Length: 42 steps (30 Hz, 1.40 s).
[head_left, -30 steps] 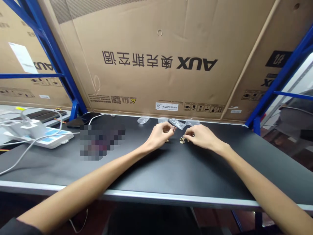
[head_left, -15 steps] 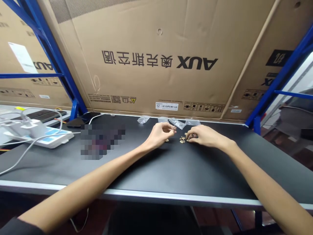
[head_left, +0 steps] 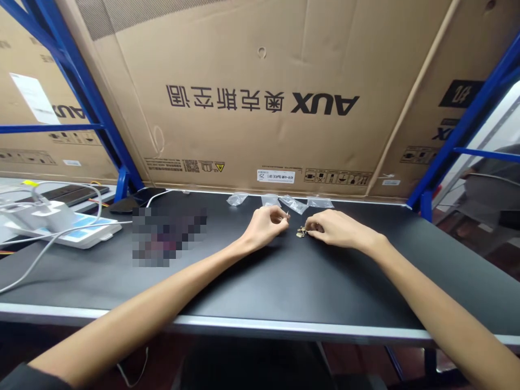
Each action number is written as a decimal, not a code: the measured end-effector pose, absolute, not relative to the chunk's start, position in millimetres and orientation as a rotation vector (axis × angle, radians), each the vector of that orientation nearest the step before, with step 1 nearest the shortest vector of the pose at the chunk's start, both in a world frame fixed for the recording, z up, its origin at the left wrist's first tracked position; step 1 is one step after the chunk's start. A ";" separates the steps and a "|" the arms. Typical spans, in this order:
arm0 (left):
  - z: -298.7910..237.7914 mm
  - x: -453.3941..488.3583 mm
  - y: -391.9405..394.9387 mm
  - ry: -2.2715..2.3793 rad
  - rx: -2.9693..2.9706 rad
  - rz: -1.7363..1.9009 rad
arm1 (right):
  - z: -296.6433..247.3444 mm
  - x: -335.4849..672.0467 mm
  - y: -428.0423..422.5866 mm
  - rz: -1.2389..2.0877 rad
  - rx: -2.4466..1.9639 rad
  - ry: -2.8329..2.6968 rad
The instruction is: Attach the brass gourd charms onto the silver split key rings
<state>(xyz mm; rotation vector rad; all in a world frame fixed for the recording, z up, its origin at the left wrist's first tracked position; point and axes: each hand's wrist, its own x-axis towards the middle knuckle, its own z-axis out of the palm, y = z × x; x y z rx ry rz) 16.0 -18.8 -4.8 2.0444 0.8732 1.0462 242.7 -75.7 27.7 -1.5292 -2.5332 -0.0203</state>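
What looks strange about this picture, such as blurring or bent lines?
In the head view, a pixelated mosaic patch covers something on the black tabletop; the blue shelf uprights lean steeply, apparently from wide-angle distortion; the left hand and right hand cast soft shadows.

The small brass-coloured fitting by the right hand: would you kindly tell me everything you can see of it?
The small brass-coloured fitting looks like shiny yellow metal and has an irregular, angular outline; it is too small here to make out its parts or exact kind. It sits at or just above the black tabletop, with the right hand beside it. Its fingertips reach its right side, but whether they grip it cannot be told.
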 end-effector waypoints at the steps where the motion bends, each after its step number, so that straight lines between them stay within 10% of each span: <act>1: -5.0 16.2 -18.9 0.875 2.047 1.043 | 27.9 243.2 -75.9 -0.033 -1.539 -2.532; 42: -3.8 18.1 -25.4 0.929 2.153 1.080 | 17.7 203.4 -81.6 0.429 -1.228 -1.908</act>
